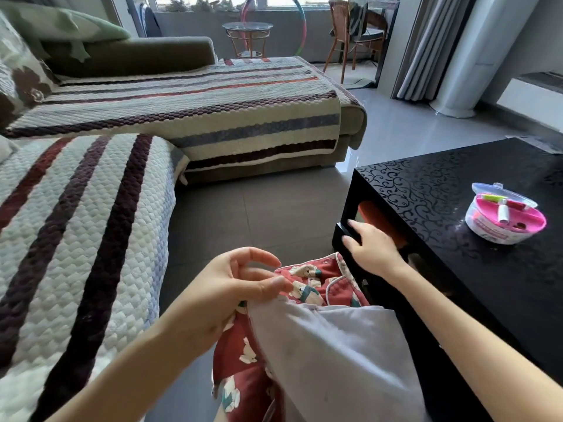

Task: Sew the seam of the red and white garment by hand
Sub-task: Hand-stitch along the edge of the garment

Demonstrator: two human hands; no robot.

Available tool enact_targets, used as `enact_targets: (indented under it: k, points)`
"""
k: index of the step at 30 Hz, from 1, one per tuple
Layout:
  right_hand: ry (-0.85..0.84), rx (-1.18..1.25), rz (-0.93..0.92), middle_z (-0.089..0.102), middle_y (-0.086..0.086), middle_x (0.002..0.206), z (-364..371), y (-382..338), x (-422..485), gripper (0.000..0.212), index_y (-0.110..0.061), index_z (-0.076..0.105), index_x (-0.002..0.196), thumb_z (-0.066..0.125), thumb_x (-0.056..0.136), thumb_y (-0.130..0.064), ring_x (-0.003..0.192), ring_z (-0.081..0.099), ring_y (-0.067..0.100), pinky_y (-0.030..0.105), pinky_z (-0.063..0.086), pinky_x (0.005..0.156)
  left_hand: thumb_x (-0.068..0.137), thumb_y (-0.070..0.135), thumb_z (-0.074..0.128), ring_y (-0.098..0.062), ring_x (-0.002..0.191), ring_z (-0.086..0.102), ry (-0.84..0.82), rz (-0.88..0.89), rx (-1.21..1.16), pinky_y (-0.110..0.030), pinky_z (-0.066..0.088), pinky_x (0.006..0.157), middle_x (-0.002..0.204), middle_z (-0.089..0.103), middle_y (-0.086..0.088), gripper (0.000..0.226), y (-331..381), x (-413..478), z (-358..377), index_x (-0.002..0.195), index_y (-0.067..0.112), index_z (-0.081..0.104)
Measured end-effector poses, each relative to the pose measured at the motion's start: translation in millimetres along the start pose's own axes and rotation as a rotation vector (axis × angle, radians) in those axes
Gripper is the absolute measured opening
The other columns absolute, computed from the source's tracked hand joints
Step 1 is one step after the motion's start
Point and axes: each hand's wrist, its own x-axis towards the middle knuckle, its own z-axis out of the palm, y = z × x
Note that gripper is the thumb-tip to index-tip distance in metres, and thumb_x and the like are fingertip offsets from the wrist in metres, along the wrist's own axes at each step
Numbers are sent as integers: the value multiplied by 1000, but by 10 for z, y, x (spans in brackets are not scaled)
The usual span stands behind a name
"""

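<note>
- Because the red and white garment point(243, 376) lies draped over the person's lap, closest to the camera, it reads as light, soft and floppy. It will probably sag and slip unless kept taut near the seam.
- Pale grey cloth covers the middle of it. I cannot tell whether that is its lining or the person's clothing.
- The best hold, as I judge it, is a pinch on the white-piped edge just beside the stitching line, with the fabric stretched between both hands.
- The left hand point(222, 287) nips the garment's upper edge with the thumb and a fingertip, and the other fingers curl loosely above.
- The right hand point(370, 246) is off the cloth. Its fingers are nearly straight and rest against the edge of the black coffee table point(457, 184). It holds nothing visible, and no needle shows in either hand.
- Farther right on the tabletop stands a round pink sewing kit point(505, 219) with its clear lid raised and thread spools inside. Its side label is too small to read.
- Beyond lies a striped sofa cover point(198, 117), with no writing visible.
</note>
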Motion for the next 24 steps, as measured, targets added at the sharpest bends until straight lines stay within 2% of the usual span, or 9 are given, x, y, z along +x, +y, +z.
enact_targets:
  k: [1,3,5,8,10,12,16,19,24]
  points:
    - [-76,319,-148,60,10,129,-40,-219,-223,32,-6,57,128,51,98,-18,124,54,21,27,40,104,57,2,71,-11,47,62,-5,11,10,-14,41,39,69,71,-15,37,6,-14,8,93,0,61]
    - [-384,849,-343,67,6,118,-116,-633,-658,31,-7,59,123,47,96,-19,114,61,17,26,45,100,60,1,71,-12,48,63,-18,31,21,-15,42,40,70,71,-15,35,8,-19,20,93,-1,61]
    - [-559,972,-409,69,1,100,-124,-827,-867,32,-12,60,120,52,92,-24,97,65,15,30,50,90,63,2,71,-12,49,63,-21,55,32,-17,44,40,68,71,-14,31,9,-14,8,92,-1,59]
    - [-541,895,-428,64,0,82,-94,-853,-896,18,-20,68,104,62,88,-25,81,56,16,40,50,77,60,4,71,-13,46,61,-3,64,22,-16,43,39,65,69,-14,30,22,-4,-38,88,3,58]
    - [-498,787,-449,61,-1,73,-93,-814,-846,8,-27,72,82,65,85,-26,72,51,13,37,42,65,59,4,73,-13,46,60,-1,47,36,-16,43,40,67,70,-15,32,28,23,-82,87,5,58]
    - [-473,798,-428,59,-5,65,-94,-755,-797,15,-23,71,72,66,86,-22,62,48,7,28,37,58,59,2,83,-13,47,59,-20,12,77,-19,40,43,68,70,-13,38,13,63,-130,87,7,58]
    - [-372,792,-377,62,-1,66,-155,-520,-590,23,-17,68,69,65,86,-3,65,53,7,17,42,62,55,3,76,-14,46,59,-62,-68,58,-15,37,38,63,68,-13,35,-29,104,-216,86,5,60]
    - [-270,580,-334,61,1,66,-205,-202,-381,24,-9,66,70,61,87,6,64,52,4,16,42,63,40,12,87,-14,46,59,-100,-93,65,-15,35,37,63,67,-14,52,-69,98,-311,85,6,61]
    - [-86,386,-223,65,-2,63,-358,307,-70,33,-19,67,63,63,87,4,64,56,2,18,44,70,17,27,99,-15,44,59,-80,-139,36,-16,38,37,64,67,-16,82,-150,126,-521,86,4,61]
